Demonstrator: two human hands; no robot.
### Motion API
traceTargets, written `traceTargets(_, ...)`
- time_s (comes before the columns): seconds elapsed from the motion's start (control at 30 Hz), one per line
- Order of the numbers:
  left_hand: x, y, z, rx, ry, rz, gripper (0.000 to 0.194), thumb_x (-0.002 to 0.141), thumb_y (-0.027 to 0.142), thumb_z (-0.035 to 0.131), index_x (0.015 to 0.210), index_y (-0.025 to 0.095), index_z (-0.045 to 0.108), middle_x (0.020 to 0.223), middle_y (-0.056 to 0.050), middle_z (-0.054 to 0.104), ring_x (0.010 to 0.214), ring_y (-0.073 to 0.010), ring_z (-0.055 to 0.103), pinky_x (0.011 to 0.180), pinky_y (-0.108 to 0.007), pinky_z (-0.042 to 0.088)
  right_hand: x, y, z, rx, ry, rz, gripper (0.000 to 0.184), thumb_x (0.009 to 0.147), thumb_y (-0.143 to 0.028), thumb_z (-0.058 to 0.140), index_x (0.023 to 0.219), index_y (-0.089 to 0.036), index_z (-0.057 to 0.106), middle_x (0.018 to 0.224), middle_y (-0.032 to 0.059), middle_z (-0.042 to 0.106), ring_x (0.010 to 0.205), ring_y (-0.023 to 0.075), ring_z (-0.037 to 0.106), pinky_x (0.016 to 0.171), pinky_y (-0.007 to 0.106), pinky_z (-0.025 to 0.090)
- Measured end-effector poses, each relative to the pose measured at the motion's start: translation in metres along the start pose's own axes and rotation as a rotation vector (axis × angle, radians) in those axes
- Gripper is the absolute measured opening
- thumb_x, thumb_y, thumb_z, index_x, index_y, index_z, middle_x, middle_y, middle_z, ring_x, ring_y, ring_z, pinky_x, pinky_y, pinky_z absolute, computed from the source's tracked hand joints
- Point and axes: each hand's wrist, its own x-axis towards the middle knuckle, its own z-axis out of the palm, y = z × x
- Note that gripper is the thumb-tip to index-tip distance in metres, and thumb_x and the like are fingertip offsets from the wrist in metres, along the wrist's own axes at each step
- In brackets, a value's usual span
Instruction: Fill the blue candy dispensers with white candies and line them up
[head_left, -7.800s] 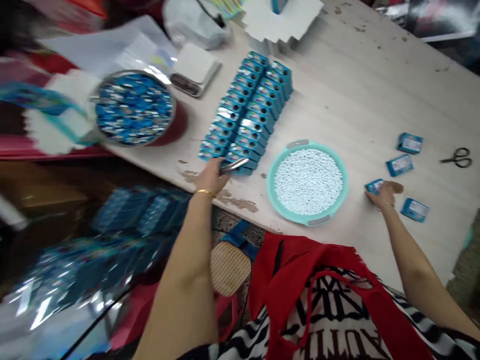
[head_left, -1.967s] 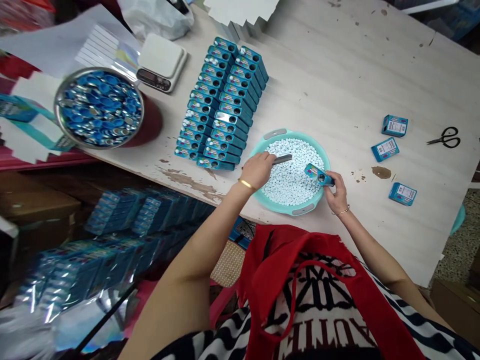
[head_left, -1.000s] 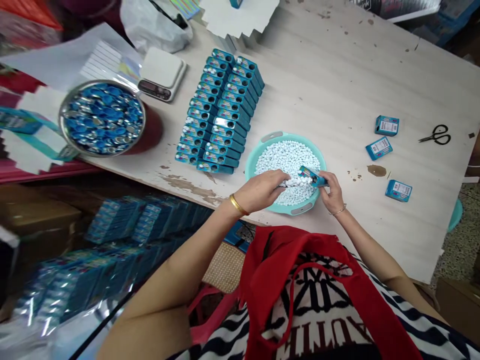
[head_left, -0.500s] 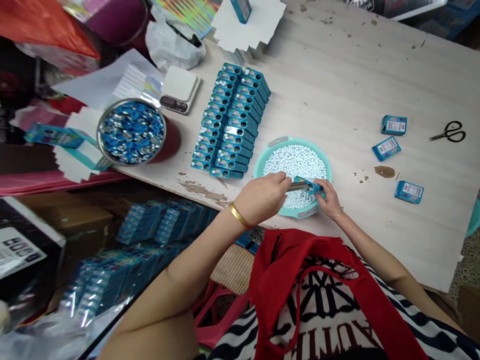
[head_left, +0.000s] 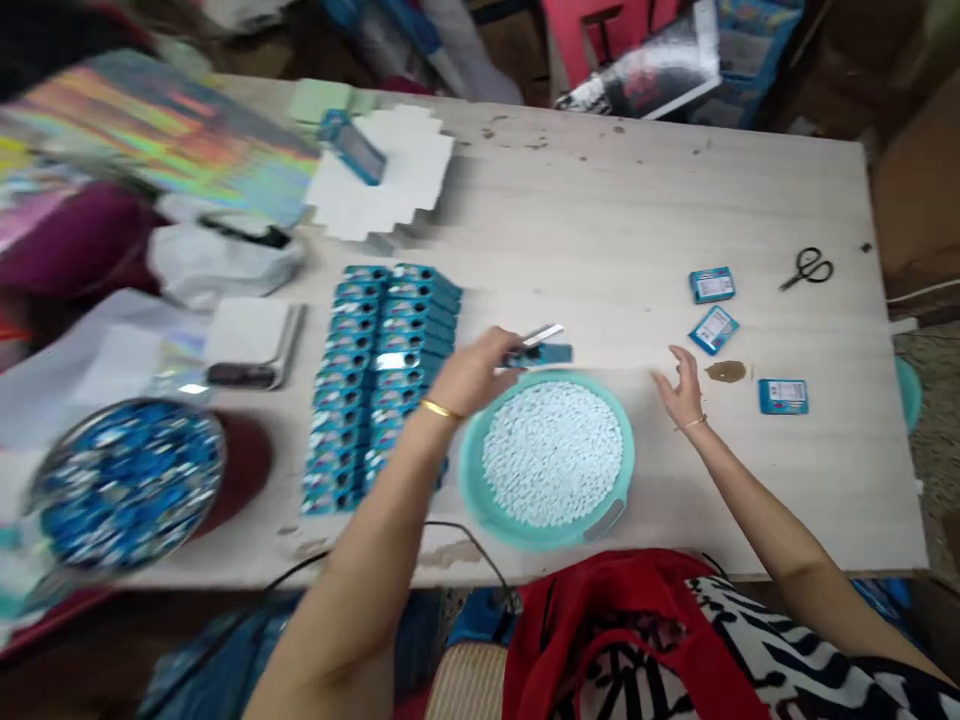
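My left hand [head_left: 474,372] is closed around a small blue box [head_left: 546,353] and a thin metal scoop [head_left: 541,335], just above the far rim of a teal basin [head_left: 472,495] full of small white pellets. Right beside that hand, to its left, stand two rows of blue boxes [head_left: 375,350]. Over the bare table right of the basin, my right hand [head_left: 681,386] hovers with its fingers spread and nothing in it. The closest things to it are three loose blue boxes [head_left: 714,328].
A metal bowl of blue caps [head_left: 124,480] sits at the near left edge, with a white scale [head_left: 251,345] behind it. Black scissors [head_left: 806,268] lie at the far right. A stack of white cards [head_left: 382,190] and a plastic bag [head_left: 225,260] lie at the back left.
The view has swung up and is blurred. My right hand let go of the blue box and moved right, open. My left hand now carries the box and scoop to the basin's far rim.
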Motion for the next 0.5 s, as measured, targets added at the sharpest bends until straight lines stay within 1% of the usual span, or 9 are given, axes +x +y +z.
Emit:
traceTargets(0.03, 0.019, -0.019, -0.006, 0.056, 0.029, -0.049, 0.027, 0.088, 0.026, 0.062, 0.114, 0.02, 0.057, 0.113, -0.008, 0.061, 0.099, -0.0217, 0.061, 0.084, -0.032, 0.051, 0.016, 0.021, -0.011, -0.097, 0.072, 0.095, 0.059, 0.091, -0.051, 0.057, 0.138, -0.018, 0.046, 0.137, 0.0182, 0.052, 0.133, 0.0311, 0.048, 0.11, 0.055, 0.042)
traceTargets(0.1, 0.057, -0.056, -0.016, 0.168, 0.047, -0.124, 0.029, 0.09, 0.03, 0.059, 0.116, 0.018, 0.057, 0.116, -0.009, 0.059, 0.102, -0.0228, 0.059, 0.085, -0.032, 0.05, 0.042, 0.058, -0.035, -0.296, 0.164, 0.282, 0.069, 0.086, -0.055, 0.059, 0.139, -0.013, 0.045, 0.138, 0.0223, 0.05, 0.135, 0.0345, 0.045, 0.112, 0.057, 0.037)
traceTargets(0.17, 0.087, -0.09, -0.021, 0.267, 0.021, -0.18, 0.031, 0.092, 0.033, 0.056, 0.119, 0.017, 0.056, 0.118, -0.008, 0.058, 0.1, -0.0227, 0.057, 0.085, -0.033, 0.049, 0.061, 0.086, -0.055, -0.454, 0.186, 0.416, 0.083, 0.082, -0.06, 0.062, 0.143, -0.008, 0.04, 0.143, 0.0265, 0.044, 0.138, 0.0372, 0.04, 0.113, 0.057, 0.033)
traceTargets(0.2, 0.1, -0.106, -0.022, 0.308, -0.002, -0.205, 0.032, 0.093, 0.034, 0.055, 0.121, 0.017, 0.056, 0.119, -0.007, 0.058, 0.098, -0.0219, 0.057, 0.085, -0.033, 0.049, 0.069, 0.095, -0.063, -0.51, 0.174, 0.448, 0.09, 0.08, -0.062, 0.064, 0.146, -0.007, 0.036, 0.147, 0.0278, 0.041, 0.14, 0.0381, 0.037, 0.114, 0.057, 0.031)
traceTargets(0.3, 0.128, -0.152, -0.018, 0.396, -0.076, -0.266, 0.037, 0.092, 0.036, 0.057, 0.125, 0.019, 0.055, 0.121, -0.005, 0.057, 0.091, -0.0195, 0.054, 0.083, -0.032, 0.05, 0.095, 0.111, -0.076, -0.598, 0.037, 0.443, 0.108, 0.074, -0.071, 0.066, 0.153, -0.008, 0.026, 0.157, 0.0272, 0.03, 0.147, 0.0386, 0.026, 0.117, 0.055, 0.026)
traceTargets(0.37, 0.141, -0.178, -0.011, 0.432, -0.114, -0.285, 0.038, 0.091, 0.036, 0.06, 0.125, 0.02, 0.055, 0.121, -0.004, 0.057, 0.089, -0.0186, 0.053, 0.084, -0.033, 0.05, 0.112, 0.117, -0.078, -0.619, -0.052, 0.475, 0.113, 0.071, -0.075, 0.066, 0.153, -0.008, 0.026, 0.159, 0.0259, 0.029, 0.148, 0.0385, 0.023, 0.118, 0.053, 0.025)
traceTargets(0.43, 0.149, -0.197, -0.005, 0.434, -0.128, -0.298, 0.036, 0.09, 0.033, 0.062, 0.123, 0.02, 0.057, 0.118, -0.003, 0.058, 0.09, -0.0182, 0.053, 0.087, -0.034, 0.05, 0.126, 0.123, -0.076, -0.617, -0.09, 0.579, 0.106, 0.07, -0.077, 0.066, 0.145, -0.007, 0.039, 0.151, 0.0265, 0.04, 0.144, 0.0393, 0.031, 0.115, 0.051, 0.031)
traceTargets(0.47, 0.151, -0.202, -0.004, 0.416, -0.123, -0.304, 0.035, 0.09, 0.031, 0.062, 0.122, 0.019, 0.057, 0.118, -0.003, 0.058, 0.091, -0.0181, 0.053, 0.089, -0.035, 0.05, 0.129, 0.126, -0.073, -0.606, -0.096, 0.63, 0.099, 0.07, -0.077, 0.066, 0.137, -0.007, 0.047, 0.144, 0.0267, 0.047, 0.139, 0.0395, 0.038, 0.111, 0.05, 0.035)
traceTargets(0.5, 0.151, -0.205, -0.003, 0.386, -0.108, -0.309, 0.036, 0.089, 0.028, 0.063, 0.123, 0.019, 0.057, 0.12, -0.003, 0.057, 0.093, -0.0182, 0.054, 0.092, -0.036, 0.05, 0.131, 0.128, -0.07, -0.589, -0.1, 0.651, 0.091, 0.07, -0.076, 0.065, 0.128, -0.007, 0.054, 0.134, 0.0264, 0.054, 0.131, 0.0393, 0.046, 0.107, 0.049, 0.04)
